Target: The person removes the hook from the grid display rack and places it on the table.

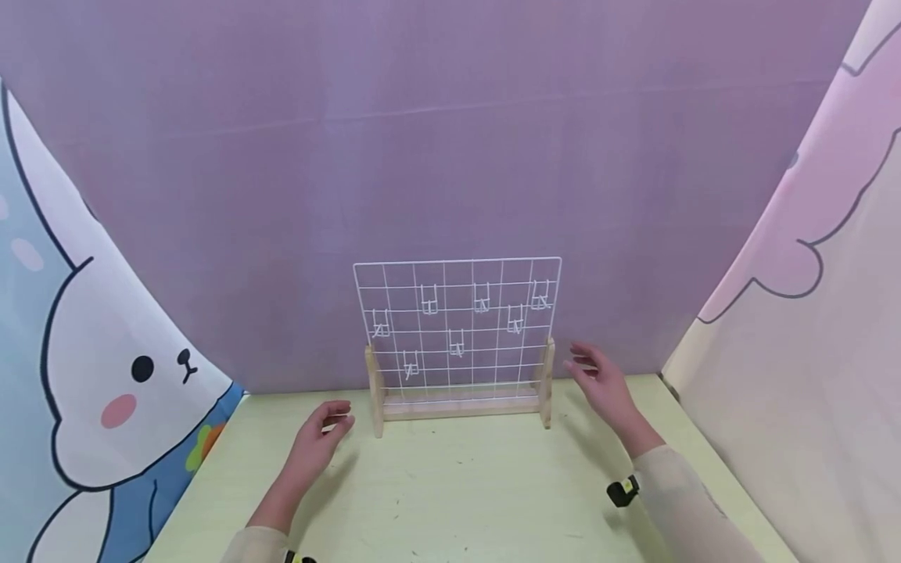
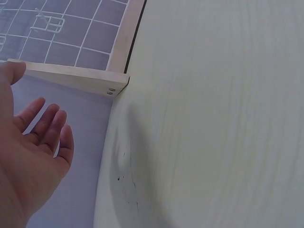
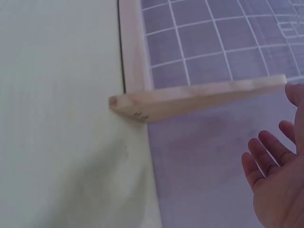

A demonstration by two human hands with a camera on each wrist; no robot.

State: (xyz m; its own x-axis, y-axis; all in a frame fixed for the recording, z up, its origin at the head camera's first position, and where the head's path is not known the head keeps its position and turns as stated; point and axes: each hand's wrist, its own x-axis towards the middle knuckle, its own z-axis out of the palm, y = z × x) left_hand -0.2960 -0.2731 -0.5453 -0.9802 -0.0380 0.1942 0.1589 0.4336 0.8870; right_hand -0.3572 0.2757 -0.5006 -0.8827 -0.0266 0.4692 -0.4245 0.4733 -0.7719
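Note:
A white wire grid rack stands upright in a wooden base toward the back of the table. Several small white wire hooks hang on its mesh. My left hand hovers left of the base, holding nothing, its fingers loosely bent toward the rack. To the right of the rack is my right hand, also holding nothing, fingers loosely spread. Wooden side posts show close to each hand: the left post in the left wrist view and the right post in the right wrist view. Neither hand clearly touches the rack.
The pale yellow-green table extends in front of the rack, with small dark marks on it. A purple cloth hangs behind. Printed cloths stand at both sides, the left one showing a cartoon rabbit. A black wrist camera is at the right sleeve.

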